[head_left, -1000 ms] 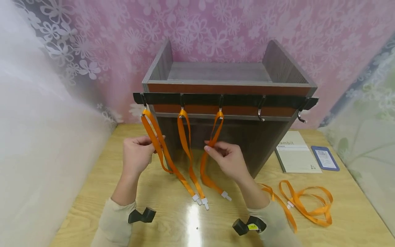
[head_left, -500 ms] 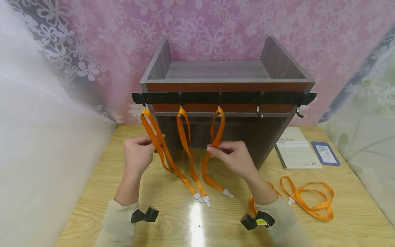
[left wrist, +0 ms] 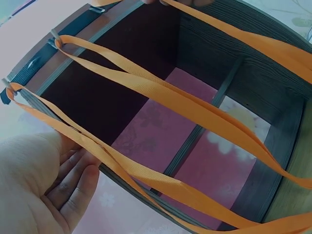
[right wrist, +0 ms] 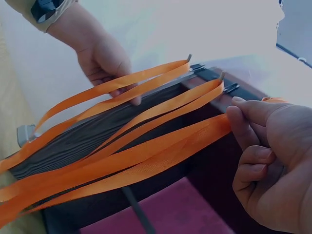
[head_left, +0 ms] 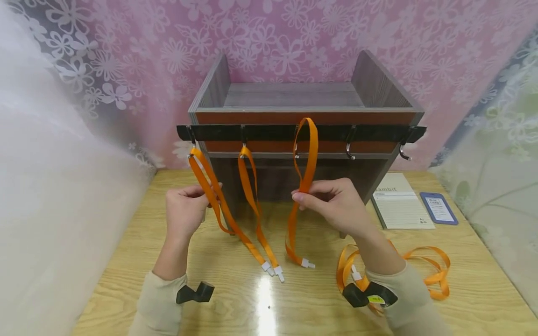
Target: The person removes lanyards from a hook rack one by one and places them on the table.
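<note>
My right hand pinches an orange lanyard below its top loop. The loop stands upright in front of the third hook, and its white clip hangs low. At the left, my left hand has thumb and fingers at the straps of another orange lanyard, which hangs from the first hook. Those fingers are bent beside the strap in the left wrist view, the tips partly hidden. A further lanyard hangs from the second hook, between the hands. In the right wrist view, thumb and index meet on the strap.
A black hook rail runs along the front of a grey wooden shelf unit. Two bare hooks are at its right. Loose orange lanyards lie on the table by my right forearm. Behind are a notepad and blue card holder.
My right hand has moved right and slightly up, lifting the lanyard's loop off the third hook. My left hand has stayed nearly still at the first lanyard.
</note>
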Tool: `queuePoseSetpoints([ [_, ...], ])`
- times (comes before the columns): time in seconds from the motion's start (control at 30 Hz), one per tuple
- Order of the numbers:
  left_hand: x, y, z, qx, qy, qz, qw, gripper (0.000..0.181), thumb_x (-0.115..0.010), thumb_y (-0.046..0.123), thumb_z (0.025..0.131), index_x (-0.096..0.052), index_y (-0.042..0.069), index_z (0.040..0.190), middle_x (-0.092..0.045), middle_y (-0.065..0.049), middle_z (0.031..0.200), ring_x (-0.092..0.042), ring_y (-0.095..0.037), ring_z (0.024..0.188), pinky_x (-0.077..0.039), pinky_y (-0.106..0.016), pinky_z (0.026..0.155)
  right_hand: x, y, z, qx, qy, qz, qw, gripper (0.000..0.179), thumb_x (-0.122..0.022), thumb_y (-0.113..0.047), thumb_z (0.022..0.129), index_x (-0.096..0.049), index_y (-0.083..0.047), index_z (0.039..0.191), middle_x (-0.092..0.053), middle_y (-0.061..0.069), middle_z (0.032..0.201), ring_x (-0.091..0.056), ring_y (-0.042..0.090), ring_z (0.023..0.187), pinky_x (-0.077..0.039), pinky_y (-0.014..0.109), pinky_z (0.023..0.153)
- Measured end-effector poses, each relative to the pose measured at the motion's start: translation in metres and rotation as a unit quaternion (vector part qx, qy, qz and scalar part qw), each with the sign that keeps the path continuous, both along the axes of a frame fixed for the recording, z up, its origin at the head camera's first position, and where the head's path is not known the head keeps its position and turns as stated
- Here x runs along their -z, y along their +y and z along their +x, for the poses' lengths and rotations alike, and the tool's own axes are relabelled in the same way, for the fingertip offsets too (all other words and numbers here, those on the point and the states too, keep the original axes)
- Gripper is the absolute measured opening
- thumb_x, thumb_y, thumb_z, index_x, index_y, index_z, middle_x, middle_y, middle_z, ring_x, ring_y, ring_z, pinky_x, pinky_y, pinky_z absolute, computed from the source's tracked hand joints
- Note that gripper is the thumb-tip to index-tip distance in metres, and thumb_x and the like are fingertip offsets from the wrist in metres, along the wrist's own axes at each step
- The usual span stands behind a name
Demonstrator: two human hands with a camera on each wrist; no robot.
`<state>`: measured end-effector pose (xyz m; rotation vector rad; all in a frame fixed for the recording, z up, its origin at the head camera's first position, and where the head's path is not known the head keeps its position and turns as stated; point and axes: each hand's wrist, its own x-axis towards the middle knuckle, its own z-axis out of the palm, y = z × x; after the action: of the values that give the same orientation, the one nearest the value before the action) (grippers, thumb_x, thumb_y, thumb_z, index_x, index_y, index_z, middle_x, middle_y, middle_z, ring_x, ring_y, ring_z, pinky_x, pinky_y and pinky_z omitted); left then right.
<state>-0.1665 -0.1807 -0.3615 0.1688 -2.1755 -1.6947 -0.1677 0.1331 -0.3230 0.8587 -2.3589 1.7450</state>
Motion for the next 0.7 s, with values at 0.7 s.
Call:
queuePoseSetpoints([
  [0.7, -0.002, 0.0, 0.001, -0.001, -0.004, -0.003, 1.0, 0.033, -0.086, 0.031, 0.08, -0.08, -0.002, 0.079, -0.067, 0.012, 0.055, -0.061, -0.012, 0.05, -0.044, -0.025, 0.042, -0.052, 0.015, 0.027, -0.075, 0.124, -0.033, 0.9889, 0.017, -0.076, 0.011, 0.08, -0.08, -0.003, 0.09, -0.076, -0.002, 0.08, -0.06, 0.01, 0.065, -0.047, 0.022, 0.053],
])
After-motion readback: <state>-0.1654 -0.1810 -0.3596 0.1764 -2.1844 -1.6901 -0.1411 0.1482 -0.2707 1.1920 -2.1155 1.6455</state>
